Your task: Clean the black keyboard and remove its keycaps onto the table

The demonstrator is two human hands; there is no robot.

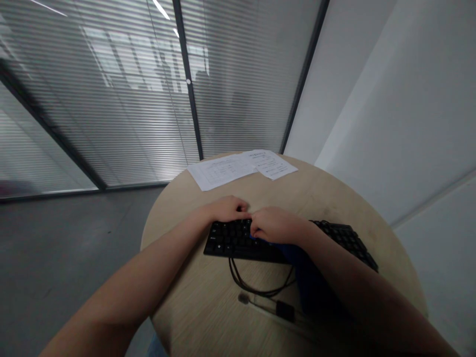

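A black keyboard [241, 248] lies on the round wooden table [171, 208]. At its far edge, left of the middle, my left hand [230, 208] rests with curled fingers, its fingertips close to those of my right hand. My right hand [275, 225] is closed over the keys, pinching a blue cloth [307, 277] that hangs down under my forearm across the keyboard's near edge. What my left fingers hold, if anything, is too small to make out.
Printed sheets [226, 171] lie at the table's far side. Nearer me are a looped black cable [241, 282], a thin brush [243, 298] and a small dark block [285, 311]. Glass with blinds [238, 99] stands behind; a white wall [409, 109] is at the right.
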